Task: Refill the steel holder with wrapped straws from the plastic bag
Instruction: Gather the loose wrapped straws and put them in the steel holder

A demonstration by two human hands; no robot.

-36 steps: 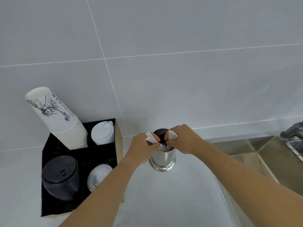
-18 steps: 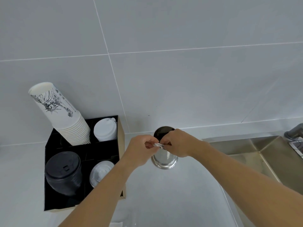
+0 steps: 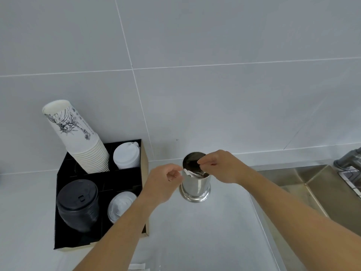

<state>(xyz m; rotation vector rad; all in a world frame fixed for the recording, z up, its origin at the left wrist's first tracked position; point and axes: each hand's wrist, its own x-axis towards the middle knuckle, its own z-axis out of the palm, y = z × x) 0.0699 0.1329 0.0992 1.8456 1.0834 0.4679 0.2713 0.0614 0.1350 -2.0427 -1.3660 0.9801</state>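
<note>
The steel holder stands upright at the center of the frame, a polished cylinder with a flared round foot and a dark open mouth, its long axis vertical on the matte pale counter. My left hand sits just left of its rim, fingers curled, and seems to pinch the crumpled white paper end of a wrapped straw that leans across the mouth toward the left. My right hand hovers over the right of the rim, fingertips narrowed together on something small I cannot make out. Left of my forearm a black divided tray holds 1 tilted stack of printed paper cups and ribbed lids. A brushed metal sink edges the right; bare counter lies below the holder.
</note>
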